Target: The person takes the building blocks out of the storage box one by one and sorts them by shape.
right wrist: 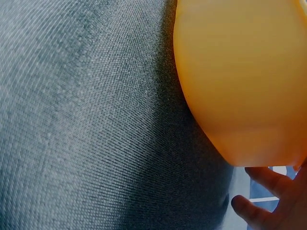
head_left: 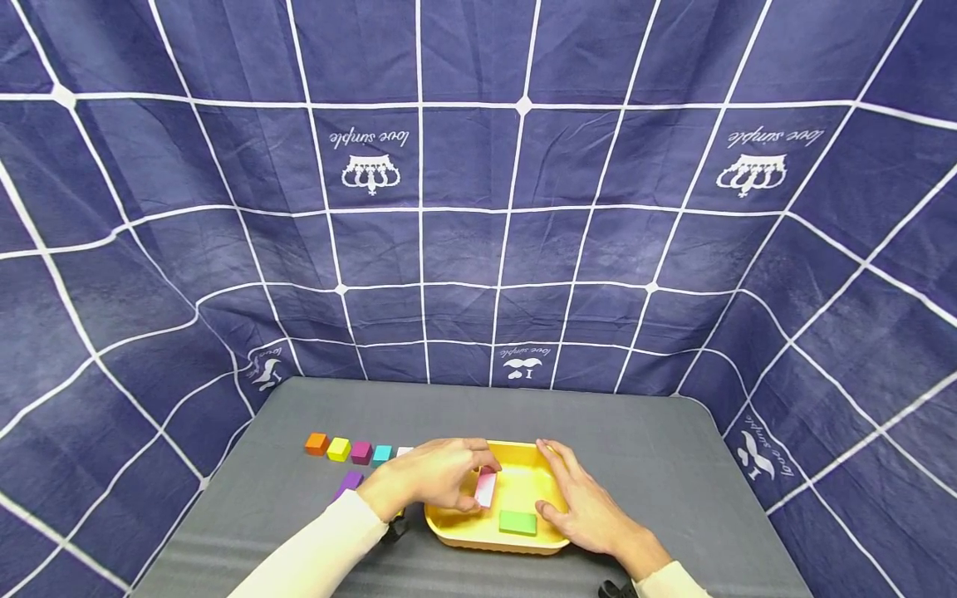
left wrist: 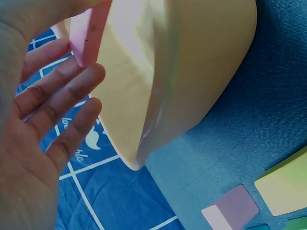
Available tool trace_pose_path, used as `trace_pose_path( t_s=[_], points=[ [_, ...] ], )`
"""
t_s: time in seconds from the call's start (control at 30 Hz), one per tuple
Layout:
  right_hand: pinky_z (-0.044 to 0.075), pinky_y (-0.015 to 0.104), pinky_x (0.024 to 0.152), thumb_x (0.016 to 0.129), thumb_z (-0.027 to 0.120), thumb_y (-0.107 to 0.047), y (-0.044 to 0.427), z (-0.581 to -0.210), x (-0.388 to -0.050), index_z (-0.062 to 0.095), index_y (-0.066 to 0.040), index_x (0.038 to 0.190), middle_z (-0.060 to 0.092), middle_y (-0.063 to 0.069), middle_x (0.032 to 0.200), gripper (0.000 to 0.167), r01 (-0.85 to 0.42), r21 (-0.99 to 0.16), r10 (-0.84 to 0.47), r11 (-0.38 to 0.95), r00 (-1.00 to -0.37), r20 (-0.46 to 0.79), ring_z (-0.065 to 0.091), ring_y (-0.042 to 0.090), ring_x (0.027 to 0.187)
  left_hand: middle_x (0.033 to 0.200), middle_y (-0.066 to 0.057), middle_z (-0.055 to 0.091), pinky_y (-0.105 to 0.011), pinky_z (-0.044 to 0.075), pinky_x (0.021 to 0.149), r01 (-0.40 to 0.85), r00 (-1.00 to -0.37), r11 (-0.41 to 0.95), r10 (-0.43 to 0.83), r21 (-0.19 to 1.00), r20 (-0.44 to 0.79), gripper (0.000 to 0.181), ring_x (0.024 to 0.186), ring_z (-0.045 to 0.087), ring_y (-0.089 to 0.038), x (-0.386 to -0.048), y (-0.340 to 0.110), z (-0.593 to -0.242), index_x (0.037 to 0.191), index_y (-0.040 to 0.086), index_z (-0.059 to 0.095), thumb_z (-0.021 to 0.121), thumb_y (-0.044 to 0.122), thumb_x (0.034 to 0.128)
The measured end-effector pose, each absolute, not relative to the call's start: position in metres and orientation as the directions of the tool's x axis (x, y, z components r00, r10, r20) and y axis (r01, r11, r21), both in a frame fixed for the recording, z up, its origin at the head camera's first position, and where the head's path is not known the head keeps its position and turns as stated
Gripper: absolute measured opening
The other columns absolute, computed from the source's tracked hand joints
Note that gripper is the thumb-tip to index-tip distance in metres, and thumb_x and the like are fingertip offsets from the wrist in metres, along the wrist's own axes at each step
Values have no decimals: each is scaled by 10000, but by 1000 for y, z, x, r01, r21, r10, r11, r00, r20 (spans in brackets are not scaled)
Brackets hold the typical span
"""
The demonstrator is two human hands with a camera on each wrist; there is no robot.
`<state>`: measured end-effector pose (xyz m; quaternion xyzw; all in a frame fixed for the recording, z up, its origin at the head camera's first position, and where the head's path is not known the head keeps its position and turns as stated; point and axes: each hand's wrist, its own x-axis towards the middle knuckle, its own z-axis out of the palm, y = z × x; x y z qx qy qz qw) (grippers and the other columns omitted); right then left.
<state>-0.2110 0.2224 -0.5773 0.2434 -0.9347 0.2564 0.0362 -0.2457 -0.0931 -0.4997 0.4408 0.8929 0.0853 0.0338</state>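
A yellow plastic basket [head_left: 497, 545] stands on the grey table in front of me. My left hand [head_left: 449, 473] reaches over its left rim and pinches a pink block [head_left: 485, 488] between thumb and fingers. In the left wrist view the same pink block [left wrist: 89, 33] hangs tilted, the other fingers spread below it. A green block [head_left: 517, 522] lies flat on the basket floor near the front. My right hand [head_left: 586, 507] holds the basket's right side, thumb over the rim and inside, other fingers along the rim and outer wall.
Left of the basket stands a row of small blocks: orange [head_left: 316, 443], yellow [head_left: 339, 449], magenta [head_left: 361, 453], teal [head_left: 382, 455] and a pale one. A purple block [head_left: 350, 482] lies nearer, partly behind my left forearm. Blue gridded cloth [head_left: 478, 249] encloses the table.
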Motion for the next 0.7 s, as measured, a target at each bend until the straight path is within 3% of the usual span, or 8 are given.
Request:
trace_pose_path(
  t_s=[0.2, 0.7],
  points=[
    [625, 600, 1155, 1004, 839, -317, 223, -578, -212, 395, -114, 1810, 447, 54, 1795, 942, -475, -452, -436, 755, -878, 195, 655, 317, 1507, 1331, 106, 763, -277, 651, 1048, 790, -605, 581, 791, 193, 96, 517, 1132, 767, -82, -241, -100, -502, 1428, 209, 796, 924, 403, 965],
    [611, 665, 1116, 986, 840, -394, 223, -575, -213, 439, -99, 1778, 467, 62, 1803, 935, -486, -435, -440, 758, -873, 208, 651, 359, 1525, 1330, 91, 748, -283, 658, 992, 775, -627, 586, 758, 238, 177, 531, 1096, 789, -155, -231, -121, -503, 1459, 194, 781, 916, 350, 969]
  ],
)
